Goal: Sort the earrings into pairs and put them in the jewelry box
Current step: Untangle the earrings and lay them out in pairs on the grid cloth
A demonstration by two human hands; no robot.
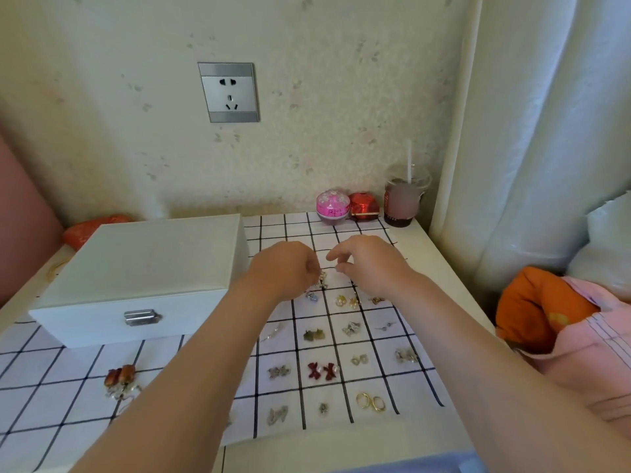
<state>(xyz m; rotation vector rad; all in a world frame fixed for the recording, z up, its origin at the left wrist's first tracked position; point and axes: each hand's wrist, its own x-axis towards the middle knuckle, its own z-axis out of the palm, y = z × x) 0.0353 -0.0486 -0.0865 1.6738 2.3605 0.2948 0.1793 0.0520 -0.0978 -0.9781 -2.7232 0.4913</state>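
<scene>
The left hand (286, 268) pinches a small silvery earring (322, 279) in curled fingers. The right hand (370, 264) hovers just beside it, thumb and forefinger parted; whether it holds anything cannot be told. Nearer the person, paired earrings (322, 370) lie on the checked cloth (392, 380), and the white jewelry box (136, 268) sits closed at left.

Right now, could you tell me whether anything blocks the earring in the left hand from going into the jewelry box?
Yes: the jewelry box is shut, its lid down over the inside. The left hand pinches the earring just beside it, nothing between them.
</scene>
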